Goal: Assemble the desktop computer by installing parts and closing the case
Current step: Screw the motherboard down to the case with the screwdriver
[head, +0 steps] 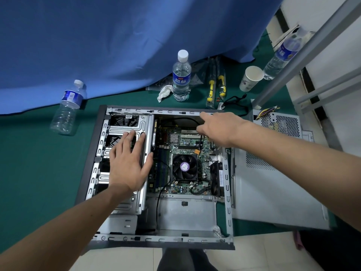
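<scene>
An open desktop computer case (pixel 187 239) lies on its side on the green table. Inside it I see the motherboard (pixel 185 145) with a black CPU fan (pixel 184 166). My left hand (pixel 129 165) rests flat, fingers spread, on the metal drive cage (pixel 144 124) at the case's left. My right hand (pixel 216 127) reaches over the far right part of the motherboard, index finger stretched toward the case's far rim; its other fingers curl down by a black cable (pixel 187 119). Whether they hold that cable I cannot tell. The grey side panel (pixel 273 192) lies to the right.
A power supply (pixel 281 122) with coloured wires sits behind the side panel. On the table behind the case stand a water bottle (pixel 181 75), a paper cup (pixel 251 78), bagged yellow-handled tools (pixel 215 89) and a crumpled tissue (pixel 164 91). An empty bottle (pixel 68 108) lies left. Blue cloth hangs behind.
</scene>
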Demonstrator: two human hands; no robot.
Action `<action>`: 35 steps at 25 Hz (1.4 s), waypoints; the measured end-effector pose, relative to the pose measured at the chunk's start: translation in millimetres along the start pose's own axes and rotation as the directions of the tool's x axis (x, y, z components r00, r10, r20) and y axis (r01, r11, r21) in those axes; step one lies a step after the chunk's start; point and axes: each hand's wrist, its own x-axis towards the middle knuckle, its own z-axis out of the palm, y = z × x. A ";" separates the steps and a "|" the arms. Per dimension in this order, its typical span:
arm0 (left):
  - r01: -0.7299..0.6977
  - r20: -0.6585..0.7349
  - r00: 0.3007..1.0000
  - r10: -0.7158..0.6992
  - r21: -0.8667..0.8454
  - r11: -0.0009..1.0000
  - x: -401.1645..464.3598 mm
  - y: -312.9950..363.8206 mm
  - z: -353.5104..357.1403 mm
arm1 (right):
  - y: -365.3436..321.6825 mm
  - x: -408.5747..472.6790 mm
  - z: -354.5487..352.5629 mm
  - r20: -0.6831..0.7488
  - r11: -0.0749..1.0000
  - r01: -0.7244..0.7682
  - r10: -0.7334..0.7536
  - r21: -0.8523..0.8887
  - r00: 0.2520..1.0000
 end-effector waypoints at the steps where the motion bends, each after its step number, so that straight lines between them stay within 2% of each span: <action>1: 0.001 -0.001 1.000 -0.001 0.002 1.000 0.1 -0.1 0.1 | 0.9 -1.6 0.1 0.012 0.999 0.015 -0.015 -0.030 1.000; 3: 0.003 0.000 1.000 -0.003 0.005 1.000 -0.1 -0.1 0.5 | -0.7 -2.2 4.0 -0.030 0.998 0.011 -0.013 -0.069 0.999; 5: 0.003 -0.002 1.000 -0.003 0.000 1.000 -0.2 0.3 0.7 | -0.8 -1.6 8.0 -0.108 0.995 -0.080 0.073 -0.059 0.991; 8: 0.000 -0.006 1.000 0.000 -0.001 1.000 0.0 0.1 1.3 | 4.2 3.4 7.0 -0.048 0.989 -0.147 0.146 -0.009 0.988; 11: -0.001 -0.007 1.000 0.001 0.003 1.000 0.4 -1.5 1.7 | 11.0 5.4 4.8 0.023 0.993 -0.041 0.039 0.111 0.999; 13: -0.003 -0.009 1.000 0.004 0.006 1.000 0.3 -2.0 1.5 | 11.4 3.2 4.5 -0.052 0.997 0.023 -0.019 0.079 0.998; 15: -0.001 -0.006 1.000 0.001 0.007 1.000 0.5 -2.0 1.2 | 4.5 1.0 9.9 -0.183 0.998 -0.053 0.060 0.040 0.981; 16: 0.001 -0.007 1.000 -0.001 0.007 1.000 0.5 -2.0 1.3 | 0.5 0.1 12.4 -0.197 0.992 -0.120 0.124 0.037 0.972; 19: -0.001 -0.010 1.000 0.001 0.001 1.000 0.1 -1.6 1.4 | -5.4 2.2 15.5 -0.107 0.976 -0.168 0.184 0.139 0.977; 22: 0.003 -0.008 1.000 -0.003 -0.001 1.000 0.2 -1.1 0.9 | 2.9 2.7 7.4 -0.028 0.968 -0.058 0.067 0.243 0.997; 25: 0.003 -0.003 1.000 -0.003 -0.003 1.000 0.9 -0.2 0.3 | 8.2 -1.3 5.0 -0.135 0.992 0.042 -0.026 0.118 0.990; 29: 0.005 0.001 1.000 -0.005 -0.018 1.000 -0.1 0.0 -0.5 | -2.9 -4.4 11.3 -0.237 0.989 -0.133 0.143 0.058 0.961; 30: 0.005 0.003 1.000 -0.005 -0.018 1.000 -0.1 0.0 -0.5 | -4.7 -4.5 12.1 -0.227 0.984 -0.157 0.171 0.081 0.959; 32: 0.007 0.007 1.000 -0.007 -0.018 1.000 -0.4 0.0 -0.7 | -3.3 -2.1 10.2 -0.111 0.975 -0.162 0.179 0.151 0.977; 33: 0.007 0.007 1.000 -0.007 -0.021 1.000 0.0 0.4 -0.7 | -2.4 -1.1 7.6 -0.041 0.975 -0.143 0.152 0.171 0.988; 35: 0.011 0.008 1.000 -0.011 -0.023 1.000 -0.2 0.2 -0.9 | -0.7 0.9 3.3 0.001 0.981 -0.064 0.065 0.184 0.998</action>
